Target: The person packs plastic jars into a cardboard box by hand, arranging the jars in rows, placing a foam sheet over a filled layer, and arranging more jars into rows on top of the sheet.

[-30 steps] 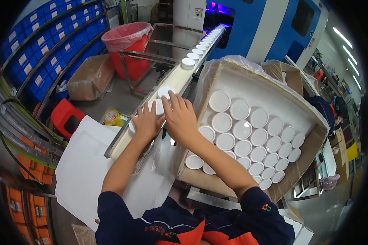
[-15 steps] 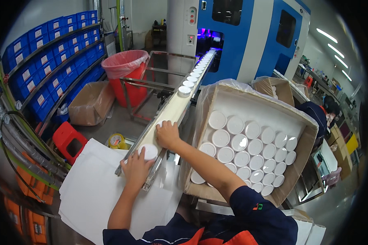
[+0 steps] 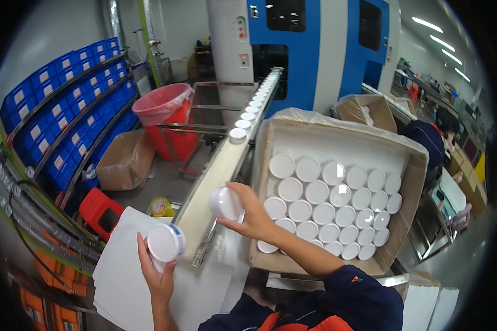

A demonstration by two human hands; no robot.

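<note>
Gripping left hand: a white round plastic tub was held in half-curled fingers, left of the long cream conveyor belt
Right hand: a second white round plastic tub, tilted, was clasped between thumb and fingers near the belt
Brown cardboard carton: rows of white-lidded tubs were held inside

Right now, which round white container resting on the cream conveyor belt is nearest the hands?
The row's front container; others trail behind toward the blue-and-white machine.
</note>
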